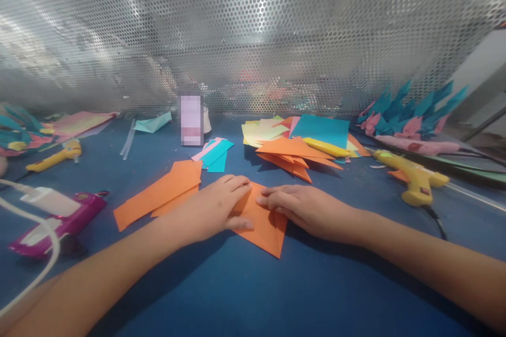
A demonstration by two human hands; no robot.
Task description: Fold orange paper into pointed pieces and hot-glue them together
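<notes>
A folded piece of orange paper (259,221) lies flat on the blue table between my hands. My left hand (215,202) rests on its left side, fingers stretched out and the thumb spread apart on the sheet. From the right, my right hand (300,205) presses on the paper with its fingers bent and close together near a fold. Left of my left hand are longer orange paper pieces (162,189), partly covered by my forearm. Just behind my right hand sits a pile of pointed orange folded papers (292,152).
A yellow utility knife (326,147) lies by a blue sheet (322,129). At right is a yellow glue gun (417,176); at left another glue gun (55,158) and a magenta power strip (83,210) with a white cable. A phone (191,118) stands before the perforated metal panel (253,37).
</notes>
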